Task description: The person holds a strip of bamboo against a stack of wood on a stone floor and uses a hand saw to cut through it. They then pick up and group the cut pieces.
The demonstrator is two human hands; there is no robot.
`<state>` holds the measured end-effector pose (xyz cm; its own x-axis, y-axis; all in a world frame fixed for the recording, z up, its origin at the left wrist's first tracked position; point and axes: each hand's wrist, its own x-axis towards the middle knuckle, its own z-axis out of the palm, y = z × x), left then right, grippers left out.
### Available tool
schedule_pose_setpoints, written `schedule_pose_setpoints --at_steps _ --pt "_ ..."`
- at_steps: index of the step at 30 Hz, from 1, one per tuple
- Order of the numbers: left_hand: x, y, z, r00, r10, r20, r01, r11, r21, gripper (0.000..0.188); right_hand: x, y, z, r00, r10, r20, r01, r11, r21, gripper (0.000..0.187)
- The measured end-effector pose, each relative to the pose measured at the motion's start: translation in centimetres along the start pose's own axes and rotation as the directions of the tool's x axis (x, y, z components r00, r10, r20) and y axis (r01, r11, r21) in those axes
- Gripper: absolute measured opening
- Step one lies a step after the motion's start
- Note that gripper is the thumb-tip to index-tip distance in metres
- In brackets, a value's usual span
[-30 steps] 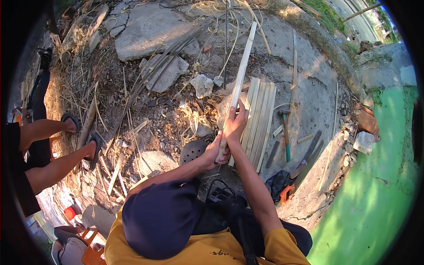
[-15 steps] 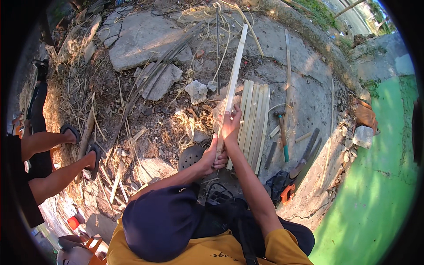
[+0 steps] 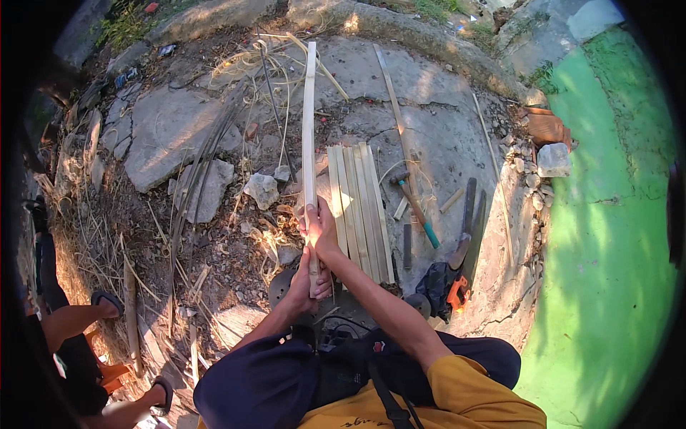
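Note:
A long, pale strip of split bamboo or wood [image 3: 309,121] points away from me, its lower end in my hands. Around that near end my left hand [image 3: 306,287] is closed, fingers wrapped under it. Just above, my right hand [image 3: 319,227] grips the same strip with the thumb along its face. Right of the strip lies a row of several similar pale strips [image 3: 357,207], side by side on the ground. Farther right rests a hammer [image 3: 418,211] with a teal grip.
Long dark blades [image 3: 474,239] and an orange saw handle [image 3: 457,293] lie at the right beside a black bag [image 3: 432,286]. White rocks [image 3: 261,190] and bamboo shavings [image 3: 268,247] litter the left side. Another person's leg [image 3: 78,322] is at lower left; green pavement [image 3: 586,286] borders the right.
The view has swung, so the scene sits farther left and the other person's legs lower. The strip looks more upright in the picture. Both hands still hold it.

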<state>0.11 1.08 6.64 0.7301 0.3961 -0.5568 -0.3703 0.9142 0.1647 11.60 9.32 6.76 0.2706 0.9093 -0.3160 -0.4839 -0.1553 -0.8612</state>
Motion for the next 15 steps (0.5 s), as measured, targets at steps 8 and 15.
schedule_pose_setpoints --at_steps 8,15 --pt "-0.3 12.5 1.6 0.947 0.307 -0.091 -0.190 0.768 0.612 0.104 -2.8 -3.3 1.9 0.972 -0.235 0.029 0.232 0.917 -0.326 0.035" --pt "0.0 25.1 13.6 0.850 0.525 0.045 -0.436 0.652 0.620 0.089 -6.3 -4.4 7.2 0.947 -0.246 0.206 0.306 0.888 -0.345 0.033"
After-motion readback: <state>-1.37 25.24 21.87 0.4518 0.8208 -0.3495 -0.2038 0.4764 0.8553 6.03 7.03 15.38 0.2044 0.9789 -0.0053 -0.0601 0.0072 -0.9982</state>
